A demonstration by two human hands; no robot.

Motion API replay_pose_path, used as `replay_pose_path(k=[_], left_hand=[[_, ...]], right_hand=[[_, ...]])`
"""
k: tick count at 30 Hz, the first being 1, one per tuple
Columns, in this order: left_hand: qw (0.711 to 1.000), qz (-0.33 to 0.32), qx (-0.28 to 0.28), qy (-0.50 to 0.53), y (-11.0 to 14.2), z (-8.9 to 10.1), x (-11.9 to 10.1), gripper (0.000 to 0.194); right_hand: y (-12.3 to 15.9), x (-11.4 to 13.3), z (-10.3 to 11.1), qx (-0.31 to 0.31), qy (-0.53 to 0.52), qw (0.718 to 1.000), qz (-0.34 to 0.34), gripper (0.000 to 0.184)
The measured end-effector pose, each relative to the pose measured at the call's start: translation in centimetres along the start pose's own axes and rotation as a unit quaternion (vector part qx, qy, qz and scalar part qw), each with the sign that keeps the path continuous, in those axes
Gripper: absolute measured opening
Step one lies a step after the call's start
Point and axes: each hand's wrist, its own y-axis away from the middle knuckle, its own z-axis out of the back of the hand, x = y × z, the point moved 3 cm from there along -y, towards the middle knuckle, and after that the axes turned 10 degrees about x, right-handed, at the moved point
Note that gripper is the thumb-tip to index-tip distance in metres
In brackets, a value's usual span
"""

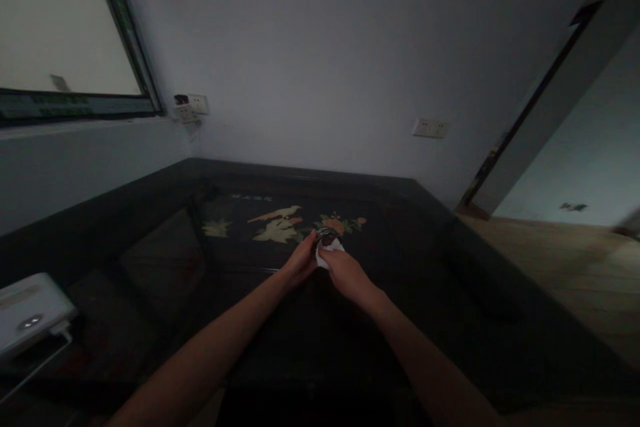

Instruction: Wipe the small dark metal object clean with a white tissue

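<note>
Both my hands meet over the middle of a dark table (425, 260). My left hand (301, 257) is closed around a small dark shiny object (327, 235); I cannot make out what it is. My right hand (346, 272) presses a white cloth or tissue (330, 251) against that object, fingers curled on it. The room is dim and the details of the object are hard to read.
The tabletop carries an inlaid picture of birds and flowers (285, 223). A white device with a cable (30, 317) lies at the left edge. Wall sockets (191, 107) sit in the corner and another socket (430, 128) on the back wall. Wooden floor (575, 267) lies to the right.
</note>
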Motion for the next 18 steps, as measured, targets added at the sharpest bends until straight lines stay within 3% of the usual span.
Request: replay_pose_path(k=[5, 10, 14, 16, 18], left_hand=[[1.0, -0.001, 0.002, -0.005, -0.08, -0.01, 0.22, 0.03], [1.0, -0.008, 0.01, -0.01, -0.2, 0.33, 0.37, 0.027], [0.999, -0.009, 0.026, -0.029, -0.11, 0.56, 0.33, 0.03], [0.999, -0.006, 0.014, -0.045, 0.08, 0.59, 0.18, 0.031], [0.999, 0.001, -0.011, -0.05, 0.28, 0.51, 0.01, 0.031]], right_hand=[[-0.06, 0.05, 0.28, -0.002, 0.121, 0.992, 0.015, 0.045], [-0.12, 0.22, 0.19, -0.019, 0.132, 0.991, 0.016, 0.042], [-0.08, 0.1, 0.0, -0.01, 0.037, 0.999, 0.012, 0.044], [-0.28, -0.17, -0.12, -0.009, -0.069, 0.998, 0.002, 0.04], [-0.65, -0.57, -0.37, -0.018, -0.204, 0.979, -0.015, 0.035]])
